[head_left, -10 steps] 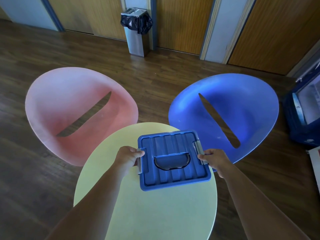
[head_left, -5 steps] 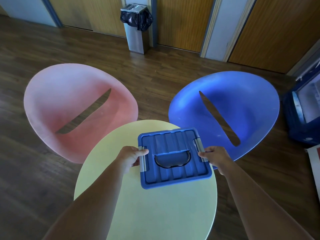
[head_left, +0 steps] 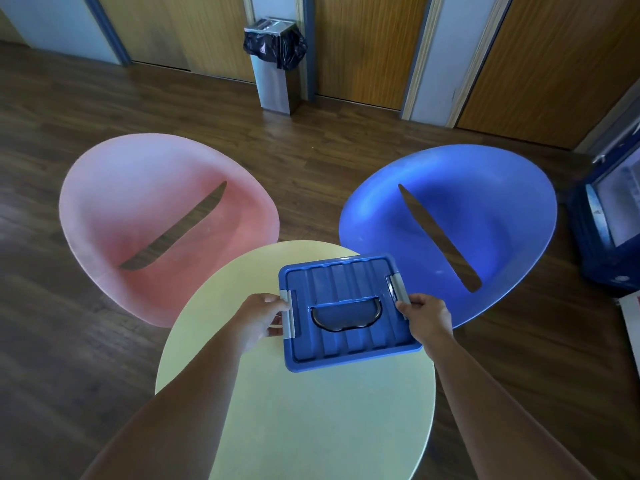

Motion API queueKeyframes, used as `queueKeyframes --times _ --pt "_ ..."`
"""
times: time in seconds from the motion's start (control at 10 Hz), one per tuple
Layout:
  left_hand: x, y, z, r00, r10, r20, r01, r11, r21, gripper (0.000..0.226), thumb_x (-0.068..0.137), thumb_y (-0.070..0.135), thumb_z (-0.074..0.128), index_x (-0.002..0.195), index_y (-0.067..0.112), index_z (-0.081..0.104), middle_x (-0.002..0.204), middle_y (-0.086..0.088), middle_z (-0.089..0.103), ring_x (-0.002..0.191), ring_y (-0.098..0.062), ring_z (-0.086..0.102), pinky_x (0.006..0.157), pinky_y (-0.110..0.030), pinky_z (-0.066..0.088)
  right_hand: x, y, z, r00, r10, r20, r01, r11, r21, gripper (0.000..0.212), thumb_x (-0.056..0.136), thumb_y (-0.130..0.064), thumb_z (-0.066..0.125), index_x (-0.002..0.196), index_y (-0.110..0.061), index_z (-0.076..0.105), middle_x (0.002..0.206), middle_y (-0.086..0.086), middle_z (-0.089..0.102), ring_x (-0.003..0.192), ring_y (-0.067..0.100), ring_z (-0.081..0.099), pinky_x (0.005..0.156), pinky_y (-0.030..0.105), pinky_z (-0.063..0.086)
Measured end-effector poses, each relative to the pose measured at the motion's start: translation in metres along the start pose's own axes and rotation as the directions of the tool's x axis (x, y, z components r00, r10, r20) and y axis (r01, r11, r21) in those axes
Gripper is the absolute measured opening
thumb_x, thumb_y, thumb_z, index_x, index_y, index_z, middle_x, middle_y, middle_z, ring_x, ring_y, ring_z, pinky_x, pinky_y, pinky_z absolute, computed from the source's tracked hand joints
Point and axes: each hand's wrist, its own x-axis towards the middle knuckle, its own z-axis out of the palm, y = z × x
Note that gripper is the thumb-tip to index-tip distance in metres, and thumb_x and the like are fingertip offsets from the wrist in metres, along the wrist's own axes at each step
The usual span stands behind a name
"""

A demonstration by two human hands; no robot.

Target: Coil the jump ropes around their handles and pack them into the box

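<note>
On the yellow round table (head_left: pixel 304 427) sits the blue box (head_left: pixel 349 311), lid closed, toward the far right part of the top; left of the box and beyond the table stands a pink chair (head_left: pixel 114 220); the left hand (head_left: pixel 263 317) is curled on the box's left grey latch (head_left: pixel 288 313); the right hand (head_left: pixel 427 315) is closed on the right latch (head_left: pixel 398 289); right of the box is a blue chair (head_left: pixel 485 209). No jump ropes are visible. Both hands flank the box equally; its carry handle runs left to right between them, so unlatching likely comes next.
</note>
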Motion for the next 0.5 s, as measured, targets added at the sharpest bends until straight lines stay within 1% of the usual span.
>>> queueKeyframes --times 0.1,0.2,0.3,0.4,0.5 --pt "-0.001 -0.003 0.002 0.997 0.076 -0.034 -0.073 0.995 0.069 0.011 0.096 0.007 0.064 0.097 -0.001 0.07 0.095 -0.018 0.072 0.074 -0.028 0.071 0.08 -0.044 0.062 -0.004 -0.004 -0.001 1.0 -0.024 0.0 0.024 0.999 -0.039 0.026 0.093 -0.031 0.068 0.108 -0.011 0.071 0.089 0.004 0.068 0.093 0.028 0.062 0.078 0.039 0.054" --pt "-0.003 -0.008 0.007 0.98 0.147 -0.132 -0.122 0.976 0.182 0.015 0.097 0.018 0.065 0.1 0.004 0.068 0.094 -0.015 0.072 0.077 -0.031 0.073 0.079 -0.044 0.063 -0.008 -0.006 -0.003 0.998 -0.064 0.015 0.065 0.993 -0.102 0.029 0.096 -0.031 0.064 0.116 -0.011 0.068 0.092 0.005 0.064 0.087 0.025 0.056 0.07 0.034 0.046" --pt "-0.011 -0.015 0.004 0.979 0.158 -0.13 -0.106 0.935 0.339 0.038 0.095 0.038 0.063 0.123 0.013 0.058 0.1 -0.005 0.07 0.09 -0.029 0.072 0.083 -0.044 0.059 -0.019 -0.004 -0.005 0.992 -0.116 0.04 0.121 0.98 -0.16 0.033 0.098 -0.031 0.058 0.125 -0.012 0.061 0.101 0.005 0.064 0.094 0.028 0.057 0.075 0.033 0.042" --pt "-0.026 -0.024 -0.008 0.982 0.182 -0.052 -0.144 0.896 0.421 0.048 0.096 0.041 0.061 0.137 0.019 0.051 0.102 0.005 0.064 0.097 -0.023 0.067 0.076 -0.033 0.055 -0.033 0.009 -0.011 0.99 -0.139 -0.019 0.138 0.988 -0.07 0.035 0.097 -0.032 0.06 0.128 -0.015 0.058 0.117 0.007 0.064 0.108 0.029 0.06 0.083 0.034 0.045" --pt "-0.061 -0.047 -0.023 0.971 0.238 -0.035 -0.19 0.849 0.493 0.039 0.097 0.038 0.062 0.132 0.025 0.056 0.106 0.007 0.065 0.093 -0.012 0.064 0.067 -0.019 0.046 -0.069 0.039 -0.018 0.966 -0.17 -0.193 0.17 0.985 -0.017 0.019 0.094 -0.023 0.065 0.112 -0.017 0.065 0.103 0.008 0.066 0.097 0.027 0.064 0.078 0.034 0.045"
